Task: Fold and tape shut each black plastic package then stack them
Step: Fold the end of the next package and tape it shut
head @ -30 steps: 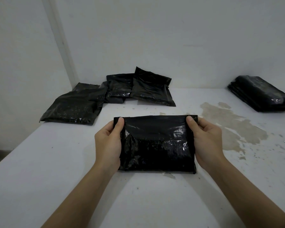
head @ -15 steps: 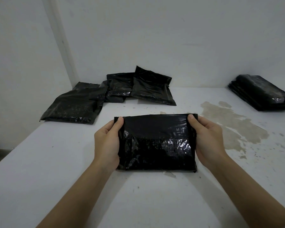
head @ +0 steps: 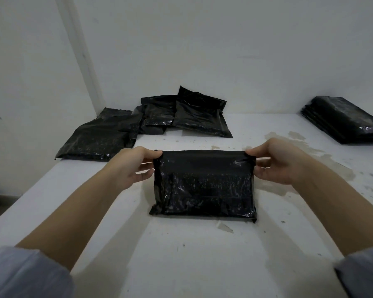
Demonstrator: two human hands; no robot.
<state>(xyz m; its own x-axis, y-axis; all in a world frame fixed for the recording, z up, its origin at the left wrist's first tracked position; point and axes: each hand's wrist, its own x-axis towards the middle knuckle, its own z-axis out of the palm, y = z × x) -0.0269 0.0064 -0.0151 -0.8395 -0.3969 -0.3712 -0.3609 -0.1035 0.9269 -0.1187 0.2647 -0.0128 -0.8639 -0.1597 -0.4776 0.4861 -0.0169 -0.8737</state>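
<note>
A person's left hand (head: 136, 166) and right hand (head: 278, 162) pinch the two far corners of a black plastic package (head: 204, 186) lying flat on a white table (head: 181, 265), thumb and fingers of each hand closed on the folded top edge. A second ago the same hands lay along the package's short sides with thumbs pressing the top corners; they have since slid outward and up to grip only the corners, and the flap now sits folded down across the upper band of the package. That suggests the fold is made and the package is ready for sealing, though no tape roll or dispenser can be seen. As for contents, the package looks padded and lumpy, but the opaque film hides whatever is inside. Beyond the hands, a loose heap of black packages (head: 155, 121) sprawls against the far-left corner by the wall, some overlapping, apparently those yet to be done. Well apart at the far right, a neat stack of packages (head: 345, 120) rests near the table's edge, likely the finished pile. A brownish stain (head: 314, 153) marks the tabletop just beyond the right hand.
</note>
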